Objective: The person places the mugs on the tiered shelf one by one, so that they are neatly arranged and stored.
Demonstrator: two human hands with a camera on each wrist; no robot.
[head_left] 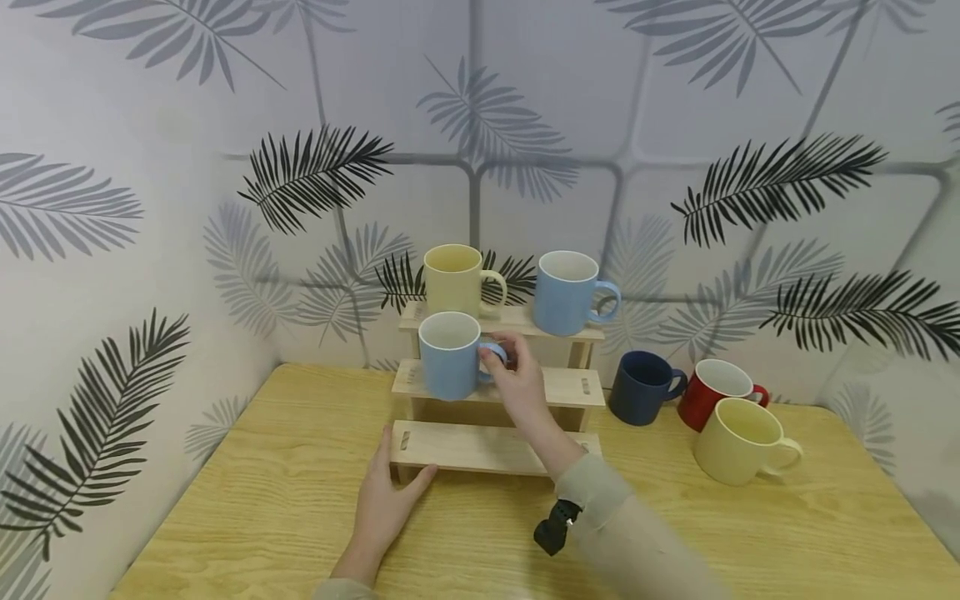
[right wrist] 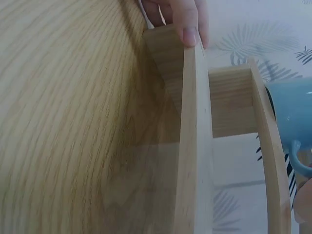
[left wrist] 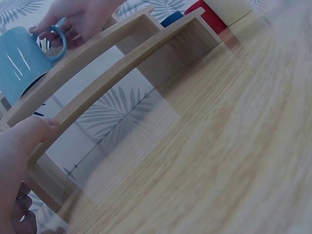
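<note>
Table [head_left: 285, 483] is spreading under both hands. Rack [head_left: 480, 448], three tiers, is standing ahead of them. Left hand [head_left: 386, 500] is gripping its bottom tier's near-left corner, thumb on front edge. Right hand [head_left: 525, 383] is holding blue mug [head_left: 450, 367], just left of that hand at the middle tier; can't tell if the base is touching. Yellow mug [head_left: 452, 287] and second blue mug [head_left: 564, 300] are sitting beyond right hand, top tier. Second yellow mug [head_left: 735, 446], navy mug [head_left: 636, 400], red mug [head_left: 699, 407] are standing right of right hand. Right thumb and fingers are pinching the held mug's handle [left wrist: 64, 44], gap narrow.
</note>
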